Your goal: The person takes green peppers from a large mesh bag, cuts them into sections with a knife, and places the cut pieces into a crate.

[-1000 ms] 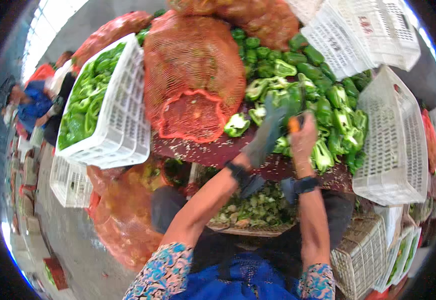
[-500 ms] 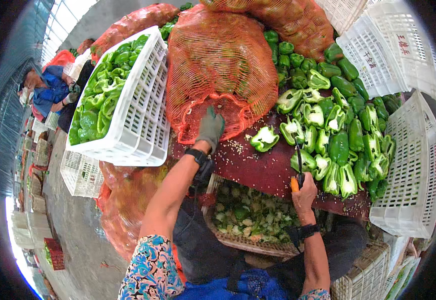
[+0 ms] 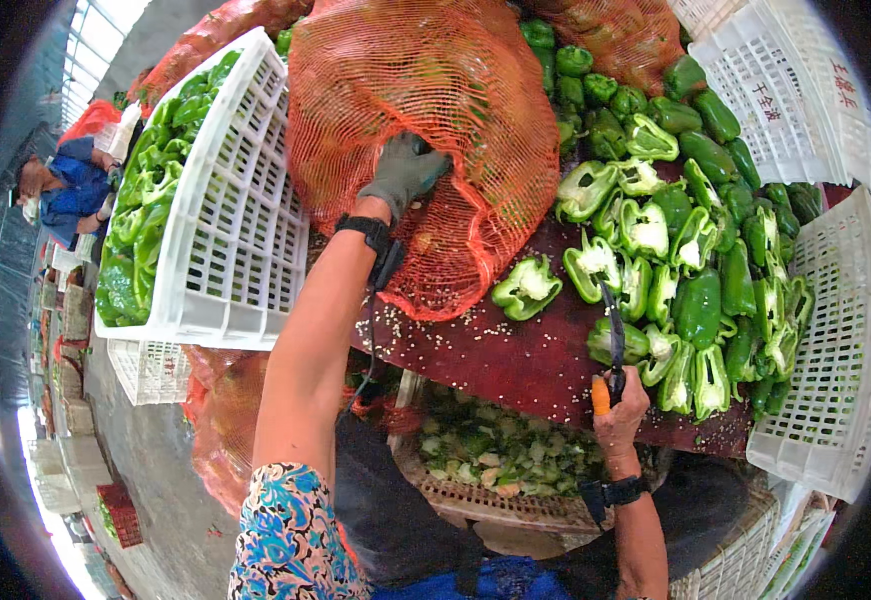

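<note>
My left hand (image 3: pixel 406 172), in a grey glove, is at the mouth of a bulging orange mesh bag (image 3: pixel 436 80). Its fingers are curled against the netting at the upper rim; the fingertips are partly hidden. Green peppers show dimly through the mesh. In my bare right hand (image 3: pixel 621 412) is a knife (image 3: pixel 615 330) with a dark, slim blade and an orange part at the handle. The blade points away from me, beside a green pepper (image 3: pixel 618 342) and a halved pepper (image 3: pixel 592 268). Another halved pepper (image 3: pixel 527 288) lies apart, nearer the bag.
Whole and halved peppers (image 3: pixel 698 305) are heaped on the dark red, seed-strewn surface (image 3: pixel 456 345). A white crate (image 3: pixel 231 190) of peppers stands left; another white crate (image 3: pixel 826 350) borders the heap. Below is a container of pepper scraps (image 3: pixel 496 440). A co-worker (image 3: pixel 76 190) sits far left.
My left hand has moved forward and slightly left, and the bag's mouth has been pulled up and reshaped. My right hand, still with the knife, sits slightly lower in view.
</note>
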A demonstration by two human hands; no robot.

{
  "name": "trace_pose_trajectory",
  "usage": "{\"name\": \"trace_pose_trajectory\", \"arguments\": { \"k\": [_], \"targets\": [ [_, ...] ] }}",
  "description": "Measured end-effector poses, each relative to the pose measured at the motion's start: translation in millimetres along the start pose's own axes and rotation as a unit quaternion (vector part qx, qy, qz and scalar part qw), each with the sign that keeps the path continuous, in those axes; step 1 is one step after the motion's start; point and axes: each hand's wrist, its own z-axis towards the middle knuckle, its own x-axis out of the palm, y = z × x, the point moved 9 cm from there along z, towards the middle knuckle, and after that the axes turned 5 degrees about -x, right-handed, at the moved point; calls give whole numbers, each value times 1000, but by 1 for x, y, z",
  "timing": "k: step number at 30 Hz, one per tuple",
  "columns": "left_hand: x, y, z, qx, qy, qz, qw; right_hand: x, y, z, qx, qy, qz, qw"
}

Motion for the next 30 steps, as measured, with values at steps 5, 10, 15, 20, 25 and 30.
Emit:
{"name": "trace_pose_trajectory", "arguments": {
  "k": [5,10,15,20,25,30],
  "targets": [
    [16,7,12,-54,33,-26,998,0,-3,-1,19,4,17,1000],
    [-18,12,-18,-49,-69,4,996,-3,-2,-2,-3,-19,14,1000],
    [-16,-4,-54,0,-56,70,996,-2,0,-3,-31,-38,2,999],
    [-24,-21,-57,-34,-3,123,992,-1,-1,-3,-38,-34,-9,999],
    [-11,-35,-58,-44,-51,8,998,1,-5,-4,-11,-30,14,999],
    [10,-10,-43,-62,-56,-105,991,-1,-4,-3,-21,-31,2,999]
  ]
}}
